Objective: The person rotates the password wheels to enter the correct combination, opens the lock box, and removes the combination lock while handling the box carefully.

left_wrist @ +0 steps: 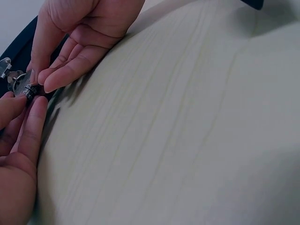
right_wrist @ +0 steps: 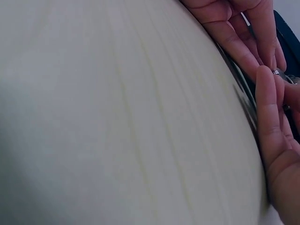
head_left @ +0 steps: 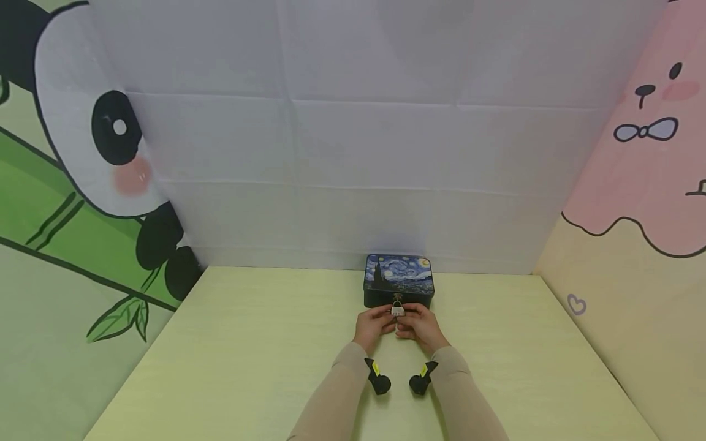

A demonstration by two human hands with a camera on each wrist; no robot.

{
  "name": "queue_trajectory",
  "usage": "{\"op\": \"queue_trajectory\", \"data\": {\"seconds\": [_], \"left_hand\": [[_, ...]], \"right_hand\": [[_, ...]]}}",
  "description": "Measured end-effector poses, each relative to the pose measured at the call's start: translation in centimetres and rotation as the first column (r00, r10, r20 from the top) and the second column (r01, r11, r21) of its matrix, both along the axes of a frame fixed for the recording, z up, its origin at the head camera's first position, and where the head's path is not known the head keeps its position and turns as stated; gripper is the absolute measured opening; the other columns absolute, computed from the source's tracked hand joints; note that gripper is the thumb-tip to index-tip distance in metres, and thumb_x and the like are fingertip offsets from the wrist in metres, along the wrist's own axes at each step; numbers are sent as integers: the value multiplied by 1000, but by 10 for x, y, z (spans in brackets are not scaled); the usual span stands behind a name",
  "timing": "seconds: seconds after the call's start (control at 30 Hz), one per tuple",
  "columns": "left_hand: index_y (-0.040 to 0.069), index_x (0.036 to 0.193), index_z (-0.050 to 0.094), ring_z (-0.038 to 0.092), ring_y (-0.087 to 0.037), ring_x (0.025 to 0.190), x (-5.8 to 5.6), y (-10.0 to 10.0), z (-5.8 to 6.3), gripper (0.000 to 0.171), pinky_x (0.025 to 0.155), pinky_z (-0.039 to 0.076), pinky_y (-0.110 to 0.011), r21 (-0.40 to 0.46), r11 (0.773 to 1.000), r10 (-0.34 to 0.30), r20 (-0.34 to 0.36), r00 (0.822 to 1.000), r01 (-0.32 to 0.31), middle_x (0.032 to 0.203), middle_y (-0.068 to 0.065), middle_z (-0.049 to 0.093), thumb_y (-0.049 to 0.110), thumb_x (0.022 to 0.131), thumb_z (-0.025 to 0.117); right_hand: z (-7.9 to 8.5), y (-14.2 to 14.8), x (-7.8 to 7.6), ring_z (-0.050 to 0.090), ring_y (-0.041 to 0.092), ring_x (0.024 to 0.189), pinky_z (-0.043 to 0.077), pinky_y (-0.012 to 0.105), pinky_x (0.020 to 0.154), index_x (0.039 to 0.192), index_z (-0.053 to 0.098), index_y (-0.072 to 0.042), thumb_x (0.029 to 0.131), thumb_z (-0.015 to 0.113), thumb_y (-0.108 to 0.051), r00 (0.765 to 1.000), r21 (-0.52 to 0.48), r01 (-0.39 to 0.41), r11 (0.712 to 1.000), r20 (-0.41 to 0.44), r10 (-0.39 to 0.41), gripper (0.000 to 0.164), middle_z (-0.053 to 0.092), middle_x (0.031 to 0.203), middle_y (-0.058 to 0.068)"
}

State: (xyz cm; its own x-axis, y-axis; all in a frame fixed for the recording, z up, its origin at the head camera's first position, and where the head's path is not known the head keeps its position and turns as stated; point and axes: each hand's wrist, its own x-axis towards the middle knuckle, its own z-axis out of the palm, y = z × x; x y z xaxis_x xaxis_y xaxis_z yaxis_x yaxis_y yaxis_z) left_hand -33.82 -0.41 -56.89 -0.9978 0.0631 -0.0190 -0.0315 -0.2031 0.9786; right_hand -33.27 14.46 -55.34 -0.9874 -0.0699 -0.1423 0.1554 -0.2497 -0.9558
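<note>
A small silver combination padlock point(head_left: 398, 310) hangs at the front clasp of a dark tin box point(head_left: 398, 278) whose lid bears a swirling blue night-sky picture. My left hand point(head_left: 372, 326) grips the padlock from the left, thumb and fingers at its side. From the right, my right hand point(head_left: 421, 324) pinches it too. In the left wrist view, the padlock's dark number dials point(left_wrist: 31, 92) sit between the fingertips of both hands, next to the metal clasp point(left_wrist: 5, 67). Fingers hide most of the padlock in the right wrist view.
The box stands at the back of a pale wood-grain table point(head_left: 265, 355), near a white wall sheet point(head_left: 364, 147). Side walls carry a panda picture point(head_left: 66, 122) on the left and a pink figure point(head_left: 634, 171) on the right. Black wrist devices point(head_left: 379, 384) hang inside both sleeves.
</note>
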Motion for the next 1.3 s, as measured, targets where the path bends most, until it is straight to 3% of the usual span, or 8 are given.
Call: {"op": "queue_trajectory", "data": {"seconds": [0.13, 0.3, 0.57, 0.7, 0.83, 1.1, 1.3], "left_hand": [[-8, 119, 68, 73, -23, 87, -2, -1, -3, 28, 74, 62, -32, 11, 1000, -16, -51, 999, 17, 104, -20, 72, -4, 91, 67], [-11, 123, 65, 72, -24, 90, -2, 0, -1, 32, 77, 61, -34, 4, 1000, -1, 26, 1000, 1, 109, -23, 70, -6, 92, 65], [-16, 124, 61, 72, -25, 91, 20, -2, 30, 32, 82, 60, -39, -3, 1000, -1, 15, 1000, 1, 112, -28, 68, -10, 93, 61], [-17, 123, 61, 72, -24, 90, 25, -2, 35, 31, 81, 61, -38, 2, 1000, 5, 3, 1000, -5, 111, -29, 67, -11, 92, 62], [-17, 124, 60, 71, -25, 90, 22, -1, 32, 32, 82, 60, -38, 1, 1000, 1, 13, 1000, -1, 112, -31, 66, -11, 93, 61], [-13, 125, 62, 71, -23, 91, 5, 0, 8, 33, 79, 61, -36, 1, 1000, 2, 37, 999, -2, 114, -28, 67, -8, 93, 64], [-11, 125, 63, 71, -23, 92, 4, 1, 8, 33, 77, 61, -33, -1, 1000, 8, 44, 999, -8, 112, -24, 69, -6, 92, 66]], "right_hand": [[-1, 1, 0, 64, 13, 62, 61, 29, 57, 130, 46, 11, 92, 59, 12, 1000, 11, -12, 1000, 0, 12, 40, 66, 92, 9], [-1, 2, 0, 62, 12, 60, 61, 30, 58, 131, 46, 10, 93, 60, 10, 1000, 23, -20, 1000, -5, 20, 40, 66, 94, 9], [0, 1, 0, 62, 12, 60, 61, 30, 57, 130, 47, 9, 94, 60, 9, 1000, 27, -12, 1000, -2, 12, 38, 67, 91, 9], [-3, 2, -2, 61, 11, 58, 61, 30, 57, 129, 47, 9, 94, 59, 9, 1000, 14, -16, 1000, -1, 16, 37, 66, 87, 7], [-5, 3, -2, 61, 11, 57, 61, 29, 56, 129, 47, 9, 95, 59, 8, 1000, 13, -18, 1000, -6, 18, 36, 66, 86, 7], [-3, 1, -2, 66, 14, 64, 61, 30, 58, 131, 48, 9, 94, 60, 10, 1000, 31, -2, 1000, 4, 2, 39, 67, 95, 11], [-2, 1, -1, 67, 17, 71, 61, 31, 60, 132, 47, 10, 91, 59, 13, 1000, 40, 1, 999, -7, 0, 42, 65, 104, 14]]}}
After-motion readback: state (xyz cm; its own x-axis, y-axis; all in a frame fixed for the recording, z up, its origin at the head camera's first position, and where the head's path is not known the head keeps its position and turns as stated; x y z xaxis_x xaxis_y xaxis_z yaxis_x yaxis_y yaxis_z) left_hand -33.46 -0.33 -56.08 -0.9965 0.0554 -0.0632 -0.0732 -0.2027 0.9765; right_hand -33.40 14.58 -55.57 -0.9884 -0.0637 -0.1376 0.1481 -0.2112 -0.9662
